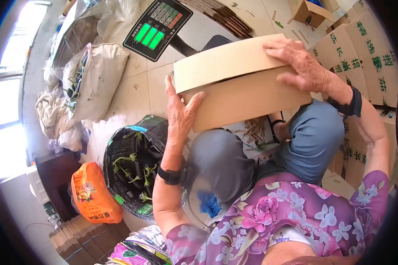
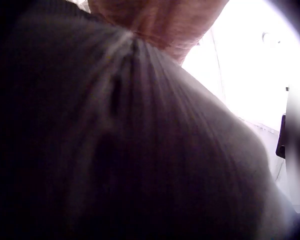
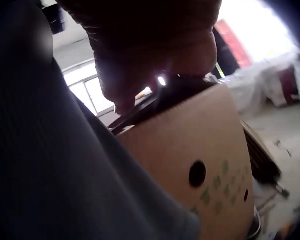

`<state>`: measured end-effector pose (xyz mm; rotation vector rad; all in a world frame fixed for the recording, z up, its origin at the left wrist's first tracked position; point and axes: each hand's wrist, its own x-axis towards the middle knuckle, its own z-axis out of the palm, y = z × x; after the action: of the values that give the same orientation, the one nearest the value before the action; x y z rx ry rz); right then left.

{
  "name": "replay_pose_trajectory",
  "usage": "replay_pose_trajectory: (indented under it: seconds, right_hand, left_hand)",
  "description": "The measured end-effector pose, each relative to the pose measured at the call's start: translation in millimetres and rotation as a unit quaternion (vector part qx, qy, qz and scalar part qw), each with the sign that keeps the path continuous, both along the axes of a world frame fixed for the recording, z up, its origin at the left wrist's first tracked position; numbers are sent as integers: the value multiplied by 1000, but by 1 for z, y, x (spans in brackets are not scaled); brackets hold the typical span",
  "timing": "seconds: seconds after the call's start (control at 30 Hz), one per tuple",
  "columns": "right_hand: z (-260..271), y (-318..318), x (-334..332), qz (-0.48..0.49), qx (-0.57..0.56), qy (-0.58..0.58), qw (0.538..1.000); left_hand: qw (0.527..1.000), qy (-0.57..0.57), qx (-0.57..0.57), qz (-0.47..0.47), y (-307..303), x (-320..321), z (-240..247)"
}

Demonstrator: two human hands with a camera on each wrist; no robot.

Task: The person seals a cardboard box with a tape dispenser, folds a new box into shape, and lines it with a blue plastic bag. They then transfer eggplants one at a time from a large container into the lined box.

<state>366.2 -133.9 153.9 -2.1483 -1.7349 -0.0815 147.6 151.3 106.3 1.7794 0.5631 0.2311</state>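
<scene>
A plain brown cardboard box stands tilted before the person's knees, with a dark slit between its upper flap and the near panel. My left hand holds its left end, thumb on the near panel and fingers up along the edge. At the other end, my right hand grips the corner, fingers over the flap and thumb lower down. The right wrist view shows the box's end panel with a round hole and green print. Trouser cloth fills most of the left wrist view.
Beyond the box stands a scale with a lit green display. A black-lined basket of eggplants is at the left, beside an orange bag. Printed cartons are stacked at the right; flattened cardboard lies lower left.
</scene>
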Motion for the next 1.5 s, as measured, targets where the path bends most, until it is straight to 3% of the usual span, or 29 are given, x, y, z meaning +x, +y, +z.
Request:
replay_pose_trajectory:
  seconds: [0.07, 0.13, 0.23, 0.3, 0.33, 0.43, 0.53, 0.6, 0.63, 0.67, 0.73, 1.03, 1.2, 1.33, 1.37, 1.47, 1.5]
  right_hand:
    - [-9, -2, 5, -7, -32, 13, 999]
    - [-13, 0, 3, -19, -61, 20, 998]
    - [-14, 0, -3, -16, -57, -11, 998]
    - [-15, 1, -5, -7, -53, -15, 998]
    - [-16, 1, -8, -8, -53, -11, 999]
    - [-22, -4, -12, -55, 17, 10, 998]
    - [-25, -9, -9, -122, 98, 71, 985]
    - [-27, -9, -3, -144, 164, 160, 963]
    - [-37, -9, -1, -216, 159, 230, 935]
    - [-40, -10, -2, -220, 157, 231, 935]
    - [-42, -9, -3, -235, 133, 343, 900]
    - [-39, -20, -5, -203, 56, 330, 920]
    - [-40, -19, -8, -186, 83, 347, 916]
    - [-38, -13, -9, -215, 91, 388, 892]
    - [-45, -15, -5, -215, 75, 330, 916]
    - [-39, -15, -6, -230, 43, 311, 921]
    - [-37, -14, -8, -229, 44, 311, 921]
  left_hand:
    - [1000, 11, 9, -2, 1, 1, 2]
    - [994, -41, 98, -32, 8, 6, 6]
    - [994, -45, 89, -34, 14, 26, 38]
    - [980, -32, 189, -56, 27, 48, 19]
    - [952, -17, 300, -62, 30, 62, 9]
    - [960, -2, 267, -78, 30, 72, 8]
    - [947, 23, 308, -91, 28, 79, 10]
    - [947, 16, 311, -82, 24, 83, 10]
    - [948, 16, 307, -87, 22, 84, 11]
    - [942, 24, 322, -85, 22, 86, 13]
    - [936, 29, 338, -88, 20, 92, 15]
    - [907, 33, 409, -96, 31, 101, 14]
    - [854, -29, 492, -165, 43, 102, 3]
    - [894, 15, 419, -157, 41, 106, 13]
    - [901, 17, 402, -163, 42, 105, 14]
    - [930, -56, 325, -166, 47, 104, 5]
    - [936, -34, 278, -212, 51, 104, 13]
